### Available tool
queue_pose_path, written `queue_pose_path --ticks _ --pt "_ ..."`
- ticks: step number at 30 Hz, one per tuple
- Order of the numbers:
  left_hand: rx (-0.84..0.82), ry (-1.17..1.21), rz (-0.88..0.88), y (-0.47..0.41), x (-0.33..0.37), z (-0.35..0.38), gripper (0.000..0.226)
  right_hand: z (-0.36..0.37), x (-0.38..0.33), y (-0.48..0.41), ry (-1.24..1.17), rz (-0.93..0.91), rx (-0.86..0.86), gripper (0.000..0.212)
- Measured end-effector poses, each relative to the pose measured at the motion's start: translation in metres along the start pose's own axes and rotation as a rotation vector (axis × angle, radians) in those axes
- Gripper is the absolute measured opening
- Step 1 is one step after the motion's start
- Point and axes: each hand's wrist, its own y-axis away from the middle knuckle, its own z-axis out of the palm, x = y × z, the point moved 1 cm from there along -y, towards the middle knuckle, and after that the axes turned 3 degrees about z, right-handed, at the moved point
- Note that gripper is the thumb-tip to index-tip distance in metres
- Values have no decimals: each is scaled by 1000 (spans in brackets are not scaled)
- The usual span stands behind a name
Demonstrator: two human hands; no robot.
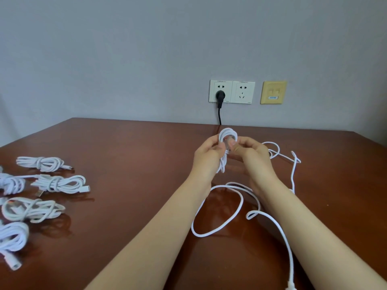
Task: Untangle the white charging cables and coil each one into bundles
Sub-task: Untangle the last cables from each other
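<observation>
Above the middle of the brown table point(129, 155), my left hand point(206, 156) grips a small coil of white cable point(227, 136), its loops hanging down below my fingers. My right hand point(251, 152) pinches the same coil from the right side. The loose rest of the white cable point(211, 231) lies in wide loops on the table under my forearms and runs to the bottom right edge. More loose cable point(294, 164) lies to the right of my right hand.
Several coiled white cable bundles point(59, 183) lie along the table's left side. On the wall behind are a double socket point(243, 92) with a black plug point(219, 96) and cord, and a yellow data socket point(273, 92).
</observation>
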Motion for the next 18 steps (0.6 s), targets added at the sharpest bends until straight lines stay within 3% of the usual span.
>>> queue_pose_path --ticks 3,9,18 --pt "32 -184 182 1 5 -4 19 5 1 -2 7 4 -13 12" --pt "-40 -329 277 2 4 -6 17 0 1 -1 75 -106 97 14" --pt "-32 -394 295 2 10 -14 17 0 -9 2 -114 165 -46 16"
